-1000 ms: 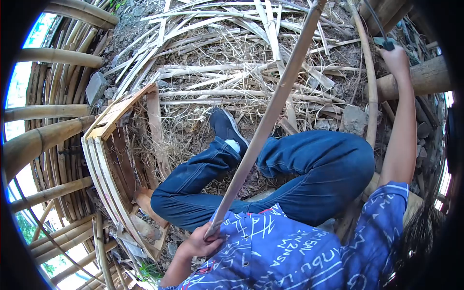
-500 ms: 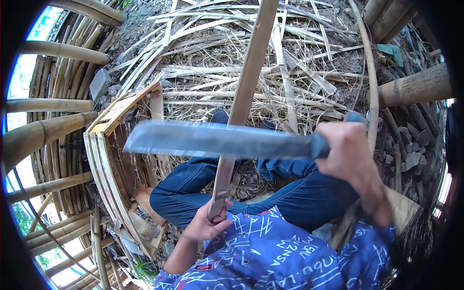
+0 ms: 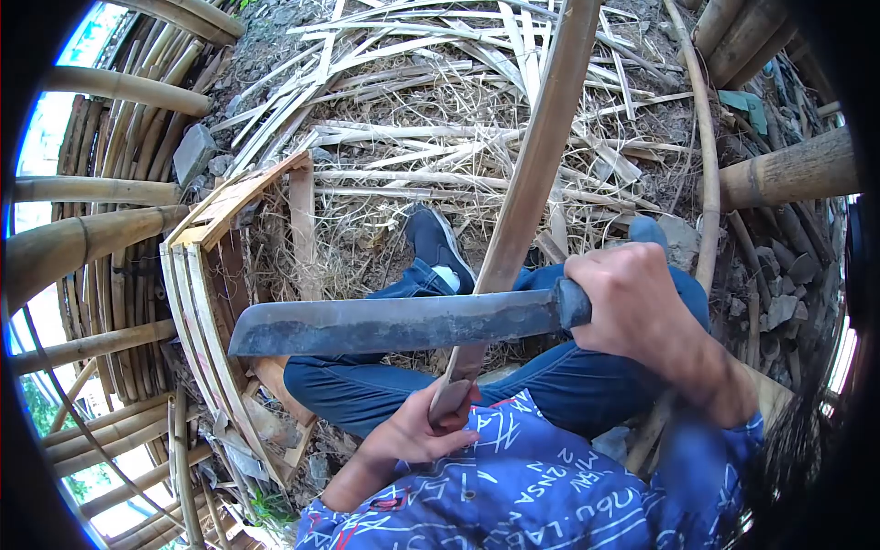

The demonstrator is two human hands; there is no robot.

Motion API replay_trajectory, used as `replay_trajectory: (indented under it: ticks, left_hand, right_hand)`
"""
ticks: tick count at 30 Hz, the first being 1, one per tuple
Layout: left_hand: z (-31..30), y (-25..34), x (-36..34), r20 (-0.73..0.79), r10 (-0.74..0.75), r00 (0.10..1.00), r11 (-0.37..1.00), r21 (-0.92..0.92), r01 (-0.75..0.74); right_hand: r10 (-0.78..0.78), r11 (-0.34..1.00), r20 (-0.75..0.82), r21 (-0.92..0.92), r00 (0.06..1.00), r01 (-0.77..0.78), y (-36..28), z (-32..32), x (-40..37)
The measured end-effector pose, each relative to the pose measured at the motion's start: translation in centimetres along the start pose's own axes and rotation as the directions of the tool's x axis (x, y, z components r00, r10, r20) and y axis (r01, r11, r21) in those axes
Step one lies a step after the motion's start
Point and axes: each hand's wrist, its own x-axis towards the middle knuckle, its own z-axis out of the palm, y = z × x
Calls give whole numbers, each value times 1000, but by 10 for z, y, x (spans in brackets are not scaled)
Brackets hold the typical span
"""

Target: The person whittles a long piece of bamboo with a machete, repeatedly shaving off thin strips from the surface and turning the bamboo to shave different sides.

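Observation:
My right hand (image 3: 623, 298) is closed around the dark handle of a large machete (image 3: 394, 323), whose broad blade points left and lies across a long bamboo strip (image 3: 532, 174). The strip slants from my lap up to the top of the view. Its lower end sits in my left hand (image 3: 426, 426), fingers wrapped round it near my shirt. Whether the blade touches the strip or hovers just over it, I cannot tell.
A wooden crate (image 3: 197, 293) stands at the left beside bamboo poles (image 3: 101, 257). Split strips and shavings (image 3: 403, 137) cover the ground ahead. My crossed legs (image 3: 367, 376) are below the blade. Rocks (image 3: 782, 307) and a thick pole (image 3: 788, 171) are at the right.
The machete and my right hand have moved down toward my lap. The strip's upper end has swung right, and my left hand has shifted slightly right with it. A shoe now shows more fully.

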Motion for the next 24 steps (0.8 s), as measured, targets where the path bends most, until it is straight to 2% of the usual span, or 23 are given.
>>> replay_trajectory:
  ticks: [4,7,10,20,22,24]
  left_hand:
    - [-2,4,0,33,-2,999,996,86,-1]
    - [-3,5,-4,-2,-13,1000,999,42,13]
    - [-2,9,-5,6,-63,998,996,59,62]
    - [0,16,-7,-11,-92,996,995,31,92]
    - [-2,5,-13,-7,-34,999,999,26,35]
    - [-3,-10,-25,-6,-31,999,999,39,32]
  right_hand:
    - [-21,1000,-76,-25,997,19,1,-6,1]
    - [27,998,-112,-56,993,-34,7,-14,3]
    - [26,996,-130,-79,991,-37,10,-13,4]
    - [-21,992,-227,-127,974,-9,13,-15,7]
    - [99,983,-294,-121,951,-140,28,-20,8]
    - [319,915,-410,-100,854,-390,63,-34,13]
